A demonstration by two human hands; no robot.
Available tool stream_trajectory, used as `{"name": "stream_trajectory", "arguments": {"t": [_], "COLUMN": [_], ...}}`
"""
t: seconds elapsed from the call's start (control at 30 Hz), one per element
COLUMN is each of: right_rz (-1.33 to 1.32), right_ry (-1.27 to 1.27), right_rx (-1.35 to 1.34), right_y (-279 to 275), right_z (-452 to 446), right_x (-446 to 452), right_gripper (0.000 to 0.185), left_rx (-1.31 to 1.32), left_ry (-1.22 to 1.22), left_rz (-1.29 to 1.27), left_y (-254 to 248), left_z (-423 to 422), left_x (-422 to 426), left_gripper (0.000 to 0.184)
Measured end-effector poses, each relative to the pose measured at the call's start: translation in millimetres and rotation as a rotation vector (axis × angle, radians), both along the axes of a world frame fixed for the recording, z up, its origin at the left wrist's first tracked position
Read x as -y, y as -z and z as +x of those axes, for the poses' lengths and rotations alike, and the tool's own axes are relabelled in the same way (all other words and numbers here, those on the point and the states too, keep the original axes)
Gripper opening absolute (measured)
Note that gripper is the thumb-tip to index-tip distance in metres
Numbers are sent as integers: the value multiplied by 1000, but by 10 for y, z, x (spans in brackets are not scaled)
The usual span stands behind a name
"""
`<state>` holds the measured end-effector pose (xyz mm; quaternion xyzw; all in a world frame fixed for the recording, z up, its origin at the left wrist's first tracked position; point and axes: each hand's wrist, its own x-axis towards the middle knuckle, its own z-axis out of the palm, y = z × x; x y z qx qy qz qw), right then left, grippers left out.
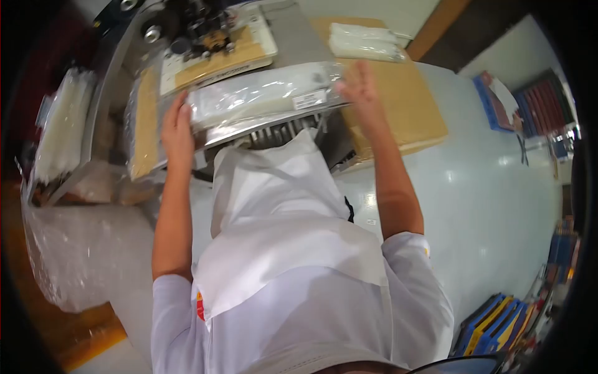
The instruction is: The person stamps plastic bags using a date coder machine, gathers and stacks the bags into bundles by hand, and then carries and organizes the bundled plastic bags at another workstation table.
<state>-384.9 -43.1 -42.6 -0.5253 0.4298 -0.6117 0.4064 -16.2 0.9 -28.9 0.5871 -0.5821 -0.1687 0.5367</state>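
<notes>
A long clear plastic bag (249,96) with whitish contents lies across the front of the metal worktable, a white printed label (309,100) near its right end. At the bag's left end is my left hand (177,128), its fingers stretched out along the edge. My right hand (361,90) is beside the right end with fingers extended and slightly apart; whether it touches the plastic I cannot tell. Neither hand is wrapped around the bag. Just behind it stands a machine with a white base (268,40) and a tan plate.
A cardboard box (405,106) stands to the right, with white plastic-wrapped packs (364,42) on top. Bundled whitish strips (67,124) are at left, above a large clear plastic sheet (93,255). Blue and yellow bins (492,327) sit on the floor at lower right.
</notes>
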Motion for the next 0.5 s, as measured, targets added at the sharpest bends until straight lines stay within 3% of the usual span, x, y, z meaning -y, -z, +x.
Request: {"name": "stream_trajectory", "arguments": {"t": [0.2,0.3,0.4,0.5], "right_rz": [109,11,-22,21], "right_ry": [-82,40,369,243], "right_rx": [-211,-195,-469,-243], "right_y": [-101,10,-57,36], "right_z": [212,467,539,495], "right_x": [190,346,412,521], "right_gripper": [82,79,73,75], "left_rx": [-112,-79,-270,-464], "left_ry": [46,5,132,126], "left_rz": [-35,12,36,-74], "left_y": [81,1,63,57], "left_z": [90,-109,-156,-78], "left_x": [-58,-76,-53,-61], "left_gripper": [36,38,41,47]}}
